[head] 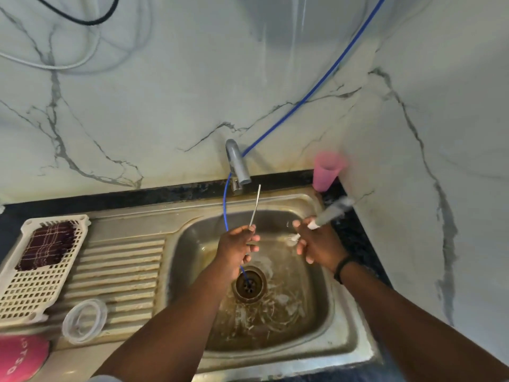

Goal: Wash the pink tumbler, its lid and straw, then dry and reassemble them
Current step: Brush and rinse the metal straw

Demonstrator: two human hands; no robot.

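Over the steel sink (355,346), my left hand (237,249) pinches the lower end of a thin straw (255,205) that points up toward the tap (238,164). My right hand (316,244) grips a blurred grey-and-white brush-like tool (333,210) that angles up to the right. What this tool is exactly cannot be told. The clear lid (84,321) lies on the ribbed drainboard at the left. A pink tumbler (19,357) with white lettering shows at the bottom left corner, partly cut off by the frame edge.
A pink cup (326,172) stands in the back right corner on the dark counter. A blue hose (311,93) runs down the marble wall into the drain (249,283). A cream plastic basket (33,288) with a checked cloth (46,245) sits at the left.
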